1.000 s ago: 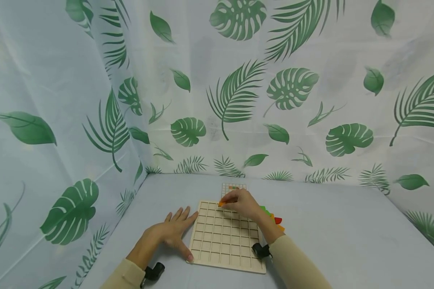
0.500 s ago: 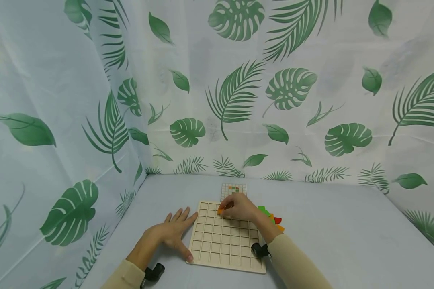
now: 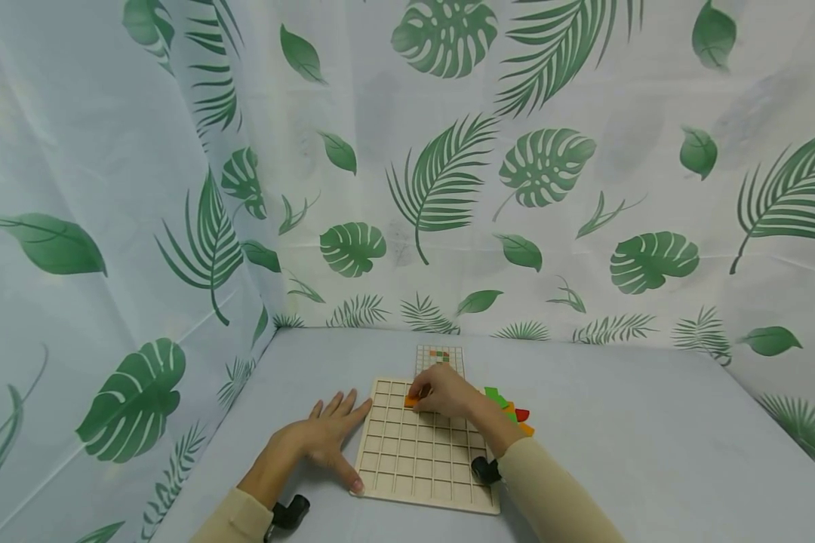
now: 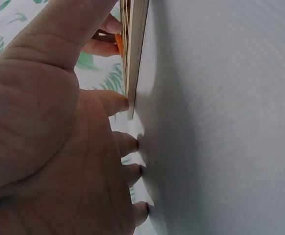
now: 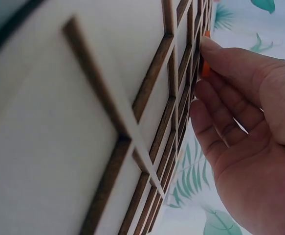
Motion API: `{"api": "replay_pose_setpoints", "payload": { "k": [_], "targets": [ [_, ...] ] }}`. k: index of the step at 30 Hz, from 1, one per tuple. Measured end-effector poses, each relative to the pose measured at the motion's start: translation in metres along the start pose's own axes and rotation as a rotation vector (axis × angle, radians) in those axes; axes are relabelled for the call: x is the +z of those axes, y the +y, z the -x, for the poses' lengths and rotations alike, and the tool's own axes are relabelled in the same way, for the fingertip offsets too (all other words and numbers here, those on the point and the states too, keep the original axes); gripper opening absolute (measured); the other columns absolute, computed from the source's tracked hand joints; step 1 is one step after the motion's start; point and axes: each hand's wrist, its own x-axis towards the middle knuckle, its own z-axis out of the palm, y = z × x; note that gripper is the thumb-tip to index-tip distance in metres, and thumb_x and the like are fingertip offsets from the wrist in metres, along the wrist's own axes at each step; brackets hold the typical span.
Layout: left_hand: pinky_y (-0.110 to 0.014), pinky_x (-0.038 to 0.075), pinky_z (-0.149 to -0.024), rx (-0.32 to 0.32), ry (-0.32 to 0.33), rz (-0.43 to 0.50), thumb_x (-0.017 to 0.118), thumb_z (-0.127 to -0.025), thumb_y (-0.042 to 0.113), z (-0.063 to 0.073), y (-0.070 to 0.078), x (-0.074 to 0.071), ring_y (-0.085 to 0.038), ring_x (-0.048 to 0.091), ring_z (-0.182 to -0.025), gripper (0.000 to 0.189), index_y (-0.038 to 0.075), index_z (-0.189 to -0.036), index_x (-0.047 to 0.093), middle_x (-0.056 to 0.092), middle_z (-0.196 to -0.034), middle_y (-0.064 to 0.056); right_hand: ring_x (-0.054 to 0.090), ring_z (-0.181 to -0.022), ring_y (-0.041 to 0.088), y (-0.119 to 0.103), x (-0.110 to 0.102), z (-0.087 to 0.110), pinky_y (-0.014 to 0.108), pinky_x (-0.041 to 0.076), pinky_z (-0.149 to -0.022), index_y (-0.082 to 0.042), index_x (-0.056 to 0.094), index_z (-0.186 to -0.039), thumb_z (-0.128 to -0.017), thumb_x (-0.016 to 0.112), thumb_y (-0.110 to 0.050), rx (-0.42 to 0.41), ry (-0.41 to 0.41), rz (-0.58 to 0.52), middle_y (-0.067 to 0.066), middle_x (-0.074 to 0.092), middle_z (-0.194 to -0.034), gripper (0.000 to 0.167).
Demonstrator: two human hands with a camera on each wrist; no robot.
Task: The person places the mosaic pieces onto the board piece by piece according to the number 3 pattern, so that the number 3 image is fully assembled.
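Note:
A square wooden grid board (image 3: 414,460) lies on the table. Over its far-left cells my right hand (image 3: 448,392) pinches a small orange tile (image 3: 410,402) between thumb and fingers. In the right wrist view the orange tile (image 5: 206,61) sits against the grid, partly covered by the thumb. My left hand (image 3: 322,436) rests spread beside the board, its thumb touching the near-left corner and its index fingertip at the left edge. The left wrist view shows the fingertips of the left hand (image 4: 83,152) on the table and against the board's side (image 4: 138,54).
Behind the board lies a small grid card (image 3: 440,356) with coloured squares. Right of the board, partly behind my right forearm, are green tiles (image 3: 492,394), a red piece (image 3: 522,414) and orange pieces (image 3: 527,429). A leaf-patterned curtain (image 3: 448,188) stands behind the table.
My right hand has carried the orange tile from the board's far edge slightly nearer and a little left, down onto the grid. The left hand has stayed in place.

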Motion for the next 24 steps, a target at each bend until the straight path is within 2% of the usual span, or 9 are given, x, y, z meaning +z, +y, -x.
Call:
{"api": "replay_pose_setpoints", "payload": {
  "k": [7, 13, 24],
  "targets": [
    [-0.066, 0.004, -0.128, 0.001, 0.002, 0.003, 0.094, -0.057, 0.068, -0.0007, -0.0002, 0.0012, -0.041, 0.001, -0.163, 0.144, 0.023, -0.169, 0.015, 0.005, -0.176, -0.016, 0.07, -0.086, 0.016, -0.0045, 0.0025, 0.0005, 0.028, 0.059, -0.073, -0.004, 0.081, -0.102, -0.088, 0.082, -0.006, -0.002, 0.01, 0.087, 0.006, 0.077, -0.098, 0.013],
    [-0.066, 0.004, -0.128, 0.006, -0.003, 0.002, 0.093, -0.058, 0.068, 0.0009, 0.0008, 0.0001, -0.041, 0.0, -0.163, 0.143, 0.023, -0.169, 0.014, 0.005, -0.176, -0.016, 0.069, -0.084, 0.016, -0.0057, 0.0027, 0.0019, 0.026, 0.057, -0.071, -0.005, 0.081, -0.099, -0.091, 0.08, -0.009, -0.046, 0.011, 0.135, 0.006, 0.077, -0.097, 0.009],
    [-0.065, 0.005, -0.129, 0.003, -0.004, -0.011, 0.092, -0.058, 0.07, 0.0007, 0.0008, -0.001, -0.04, 0.001, -0.163, 0.143, 0.024, -0.169, 0.014, 0.005, -0.176, -0.016, 0.072, -0.09, 0.018, -0.0002, 0.0007, 0.0007, 0.03, 0.059, -0.076, -0.006, 0.081, -0.107, -0.094, 0.077, -0.011, -0.034, 0.004, 0.088, 0.007, 0.078, -0.102, 0.014]
  ]
}}
